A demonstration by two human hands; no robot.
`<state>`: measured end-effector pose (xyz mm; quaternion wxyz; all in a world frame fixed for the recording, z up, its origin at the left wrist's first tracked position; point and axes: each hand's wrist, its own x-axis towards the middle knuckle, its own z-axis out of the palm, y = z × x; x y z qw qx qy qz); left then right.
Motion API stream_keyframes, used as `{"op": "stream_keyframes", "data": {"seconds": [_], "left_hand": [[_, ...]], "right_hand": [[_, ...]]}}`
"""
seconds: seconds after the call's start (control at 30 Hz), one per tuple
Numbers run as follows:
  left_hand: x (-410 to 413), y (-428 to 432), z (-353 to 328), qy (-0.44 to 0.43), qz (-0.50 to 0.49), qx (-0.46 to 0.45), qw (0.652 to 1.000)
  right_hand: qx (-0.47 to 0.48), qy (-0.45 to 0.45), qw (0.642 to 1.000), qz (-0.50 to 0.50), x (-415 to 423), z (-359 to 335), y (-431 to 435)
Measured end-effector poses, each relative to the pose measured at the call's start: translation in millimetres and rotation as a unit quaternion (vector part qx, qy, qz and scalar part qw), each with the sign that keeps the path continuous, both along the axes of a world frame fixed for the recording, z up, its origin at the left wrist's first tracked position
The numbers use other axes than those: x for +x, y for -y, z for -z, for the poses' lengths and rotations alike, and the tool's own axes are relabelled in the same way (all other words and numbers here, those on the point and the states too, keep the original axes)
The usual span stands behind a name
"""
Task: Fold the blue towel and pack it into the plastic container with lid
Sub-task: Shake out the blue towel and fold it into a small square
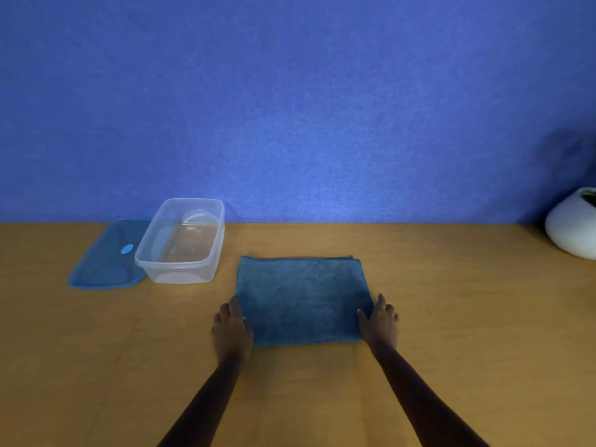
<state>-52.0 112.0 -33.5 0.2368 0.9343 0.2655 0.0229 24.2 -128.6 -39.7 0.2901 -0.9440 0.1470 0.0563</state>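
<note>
Right edge cuts off white vase (572, 227); container (180, 275) hides right side of lid (100, 266).

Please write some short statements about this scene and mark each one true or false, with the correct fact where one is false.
1. The blue towel lies flat on the wooden table. True.
2. The clear plastic container stands open and empty. True.
3. The blue lid lies right of the container. False: it lies on the table to the container's left.
4. The left hand touches the towel's left edge, the right hand its right edge. True.
5. The towel is already in the container. False: it lies on the table, right of it.
6. The white vase stands at the table's left end. False: it stands at the far right.
</note>
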Motion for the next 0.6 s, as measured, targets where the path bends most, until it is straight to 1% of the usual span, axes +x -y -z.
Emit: {"op": "stream_keyframes", "data": {"seconds": [0.07,0.13,0.2,0.27,0.4,0.6], "left_hand": [[4.4,-5.0,-3.4,-0.005,-0.013,-0.037,0.999],[9.0,-10.3,-4.1,0.002,-0.045,-0.098,0.994],[13.8,-16.2,-3.9,0.005,-0.081,-0.161,0.984],[17.5,-21.4,-3.0,0.003,-0.097,-0.2,0.975],[23.3,-26.1,-2.5,0.007,-0.095,-0.223,0.97],[28.8,-36.0,-1.0,0.013,-0.1,-0.24,0.965]], "right_hand": [[0.063,-0.028,0.997,0.027,12.4,-5.5,6.8],[0.126,-0.06,0.989,0.051,23.2,-10.7,13.7],[0.165,-0.095,0.978,0.081,30.9,-15.6,18.6],[0.201,-0.125,0.967,0.096,36.7,-17.8,20.3],[0.238,-0.173,0.952,0.085,40.0,-22.6,19.2],[0.296,-0.206,0.932,0.045,41.6,-41.2,15.7]]}}
